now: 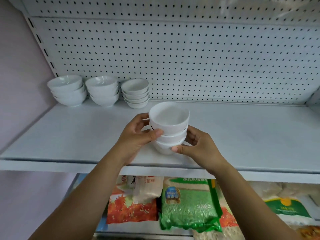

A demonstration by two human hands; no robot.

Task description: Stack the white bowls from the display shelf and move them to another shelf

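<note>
A stack of three white bowls (169, 129) is near the front edge of the white shelf (72, 135), at its middle. My left hand (138, 134) grips the stack's left side, thumb on the middle bowl. My right hand (197, 144) grips the right side, thumb on the lowest bowl. I cannot tell whether the stack rests on the shelf or is just above it. Three more stacks of white bowls stand at the back left: a left stack (67, 90), a middle stack (103, 90) and a smaller right stack (136, 95).
A white pegboard (190, 58) backs the shelf. A pink wall (19, 75) closes the left side. On the lower shelf lie food bags: a green one (188, 205), an orange-red one (131, 208) and a green and yellow one (284, 207).
</note>
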